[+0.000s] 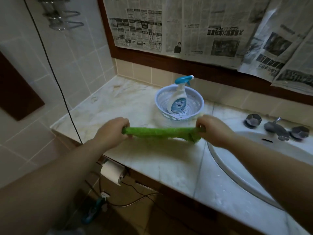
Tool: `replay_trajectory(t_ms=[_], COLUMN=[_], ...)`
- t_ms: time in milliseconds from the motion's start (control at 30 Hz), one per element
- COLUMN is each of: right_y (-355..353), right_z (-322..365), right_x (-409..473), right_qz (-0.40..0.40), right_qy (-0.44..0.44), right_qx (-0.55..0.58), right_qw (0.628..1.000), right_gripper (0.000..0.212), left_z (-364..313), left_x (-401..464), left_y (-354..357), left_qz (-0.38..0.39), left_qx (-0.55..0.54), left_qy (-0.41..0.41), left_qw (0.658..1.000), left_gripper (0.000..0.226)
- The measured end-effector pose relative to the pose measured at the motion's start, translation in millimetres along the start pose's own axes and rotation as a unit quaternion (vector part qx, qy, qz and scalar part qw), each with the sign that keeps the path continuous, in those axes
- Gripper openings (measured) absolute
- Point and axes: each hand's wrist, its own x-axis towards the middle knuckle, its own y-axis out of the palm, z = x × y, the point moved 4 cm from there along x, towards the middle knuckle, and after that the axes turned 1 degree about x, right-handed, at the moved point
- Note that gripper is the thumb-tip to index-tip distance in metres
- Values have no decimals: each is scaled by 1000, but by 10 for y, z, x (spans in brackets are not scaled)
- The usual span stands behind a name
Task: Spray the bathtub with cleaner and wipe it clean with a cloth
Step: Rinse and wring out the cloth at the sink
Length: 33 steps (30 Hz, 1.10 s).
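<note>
Both hands (111, 131) (215, 129), green cloth (162, 133) stretched left-right between.

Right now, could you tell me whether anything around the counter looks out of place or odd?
Yes: newspaper sheets cover the wall above the counter, the rightmost hanging askew. The spray bottle leans tilted inside a perforated basket. The counter's marble looks stained. Both hands, left hand and right hand, stretch a green cloth.
</note>
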Motion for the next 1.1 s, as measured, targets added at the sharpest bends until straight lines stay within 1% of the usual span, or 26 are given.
replay_trajectory(t_ms=[67,100,133,167,200,233,267,333,367,400,433,500,533,567,600,733,800,867,900,967,1033,1100], right_y=[497,739,961,1124,1218,1254,1251,1212,1209,1234,1270,1408,1480,1540,1582,1617,1581,1546,1567,1662,1758,1800], right_z=[-100,-134,-174,-211,-233,-242,-235,-157,-81,-6,70,125,104,56,-1,7,88,130,134,106,43,-6], right_x=[-216,-354,-482,-579,-626,-623,-584,-438,-352,-268,-193,-90,-85,-118,-180,-544,-508,-329,-232,-121,-121,-139], right_qz=[101,155,197,210,192,153,108,18,-12,-16,3,71,101,118,117,79,38,22,33,71,92,99], right_qy=[-4,10,33,55,72,86,90,74,60,48,39,48,59,72,89,163,187,184,167,125,97,108], right_qx=[-26,-37,-47,-56,-56,-57,-54,-48,-40,-26,-2,43,39,15,-13,-118,-128,-94,-77,-66,-74,-87], right_qw=[995,987,979,975,977,983,989,996,997,998,999,995,992,990,989,976,973,978,982,987,988,985], right_gripper=[25,31,37,44,49,50,45,27,24,29,39,60,67,71,73,81,83,81,79,78,78,79], left_z=[85,120,142,158,175,177,177,134,104,68,37,2,-6,7,39,131,96,68,64,89,155,223], left_x=[-260,-415,-554,-653,-698,-692,-645,-492,-405,-323,-259,-206,-212,-234,-256,-340,-267,-141,-101,-83,-99,-96], left_y=[410,607,762,864,921,930,923,897,912,955,1012,1139,1192,1241,1289,1392,1347,1294,1307,1397,1479,1517], left_qz=[94,146,183,197,189,169,144,91,72,67,79,115,122,124,122,131,107,66,64,93,115,113], left_qx=[-2,-10,-24,-42,-57,-61,-56,-47,-44,-39,-36,-41,-36,-22,-2,38,55,61,61,67,72,62], left_qy=[2,0,-6,-20,-36,-49,-61,-74,-75,-74,-76,-82,-78,-75,-78,-157,-168,-137,-105,-53,-38,-33], left_qw=[996,989,983,979,980,982,986,992,994,994,993,989,989,989,990,978,978,987,991,992,990,991], left_gripper=[35,42,48,48,46,44,40,29,24,25,34,56,65,72,77,90,95,98,98,96,93,88])
